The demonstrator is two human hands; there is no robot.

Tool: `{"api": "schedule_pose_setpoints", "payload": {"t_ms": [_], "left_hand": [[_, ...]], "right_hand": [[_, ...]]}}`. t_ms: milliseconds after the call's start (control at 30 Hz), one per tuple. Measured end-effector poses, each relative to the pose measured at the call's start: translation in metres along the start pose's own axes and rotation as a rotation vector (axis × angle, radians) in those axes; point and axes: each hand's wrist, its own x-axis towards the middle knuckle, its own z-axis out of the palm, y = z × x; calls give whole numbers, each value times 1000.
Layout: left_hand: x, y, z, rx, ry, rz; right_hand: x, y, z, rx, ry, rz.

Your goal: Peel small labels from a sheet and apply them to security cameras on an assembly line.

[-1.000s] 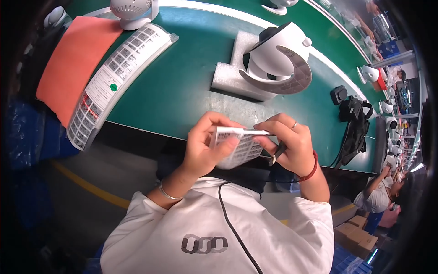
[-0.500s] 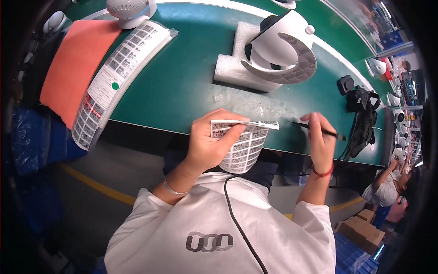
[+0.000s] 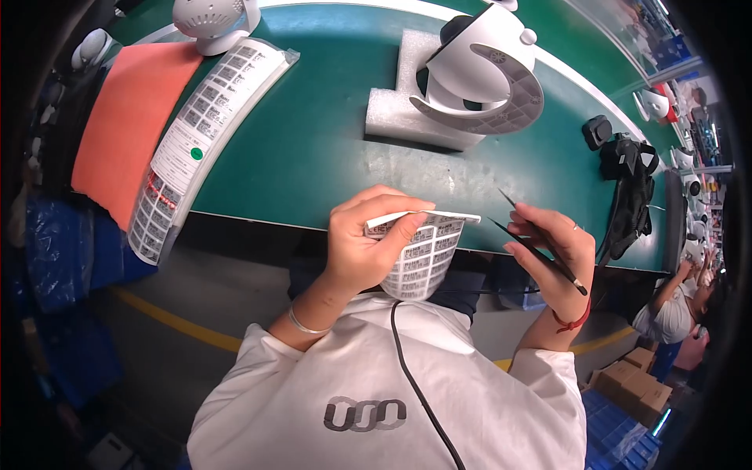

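1. Tweezers (image 3: 565, 272), black and slim, are grasped in the right grip (image 3: 548, 247), between thumb and fingers; their 2 tips stand apart, pointing up and left, near the label sheet but not touching it.
2. Label sheet (image 3: 423, 262), white with rows of grey printed labels, is pinched in the left grip (image 3: 368, 239), thumb on the front, fingers behind its folded upper edge. It hangs curved above the person's lap, close to the near edge of the worktop (image 3: 305, 164).
3. Wrists carry 1 silver bracelet (image 3: 304, 324) on the left and 1 red cord (image 3: 572, 319) on the right.
4. Foam block (image 3: 384, 113), white and stepped, lies on the green worktop beyond both hands; 1 white rounded device (image 3: 470, 74) rests tilted on it.
5. Plastic-sleeved label sheets (image 3: 207, 117) lie to the left, with 1 orange sheet (image 3: 129, 129) just beside them.
6. Perforated white device (image 3: 207, 16) stands at their far end.
7. Black pouch (image 3: 629, 211) lies at the right of the worktop, near 1 small black object (image 3: 597, 131).
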Motion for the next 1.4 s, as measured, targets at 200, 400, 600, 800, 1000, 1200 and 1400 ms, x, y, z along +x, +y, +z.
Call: {"api": "schedule_pose_setpoints", "payload": {"t_ms": [200, 400, 600, 800, 1000, 1200, 1400], "left_hand": [[0, 2, -3, 66, -20, 1], [-4, -1, 3, -48, 38, -123], [-6, -9, 2, 6, -24, -30], [-5, -6, -1, 3, -97, -42], [-6, -5, -2, -12, -140, -62], [-4, -6, -3, -57, -156, -88], [-2, -8, -5, 29, -215, -45]], "right_hand": [[6, -14, 3, -266, 89, -393], [12, -16, 31, -210, 37, -489], [17, -14, 35, -205, 25, -536], [18, -11, 30, -130, 35, -458], [28, -12, 22, -208, 152, -618], [34, -12, 14, -65, -69, -469], [51, -10, 7, -4, -229, -404]]}}
